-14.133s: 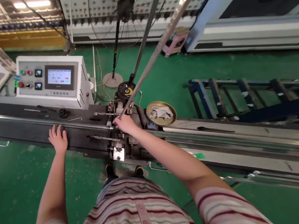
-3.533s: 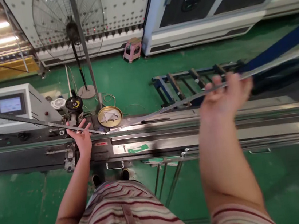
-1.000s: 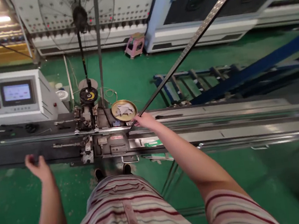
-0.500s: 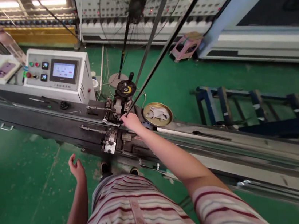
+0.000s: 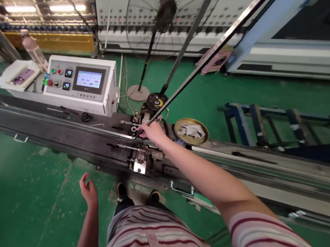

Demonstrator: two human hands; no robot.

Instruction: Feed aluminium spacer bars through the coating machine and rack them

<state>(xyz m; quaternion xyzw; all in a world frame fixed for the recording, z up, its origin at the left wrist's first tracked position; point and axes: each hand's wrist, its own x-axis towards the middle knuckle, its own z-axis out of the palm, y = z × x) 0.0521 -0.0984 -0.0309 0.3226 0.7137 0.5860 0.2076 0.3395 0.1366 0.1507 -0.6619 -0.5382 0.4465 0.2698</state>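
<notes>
My right hand [image 5: 154, 132] reaches across the long machine and has its fingers closed on a thin metal strip [image 5: 189, 80] at the strip's lower end. From there the strip slants up to the upper right. Another thin length [image 5: 92, 127] lies along the machine bed and meets it by my fingertips. Close to that hand are a metal clamp block [image 5: 139, 165] and a black handwheel [image 5: 154, 101]. My left hand [image 5: 89, 190] hangs over the floor, fingers apart and loosely curled, holding nothing.
A control box [image 5: 82, 81] with a lit screen stands on the bed's left side, a bottle [image 5: 34, 51] behind it. A round gold tray [image 5: 204, 134] holds a crumpled cloth [image 5: 192, 130]. Beyond stand a fan [image 5: 165, 12], a pink stool [image 5: 216, 62] and a blue rack [image 5: 244, 125].
My view has shifted, so the machine sits farther right in the picture. Relative to the machine, my right hand and the strip have moved slightly left along the bed. My left hand remains low and empty.
</notes>
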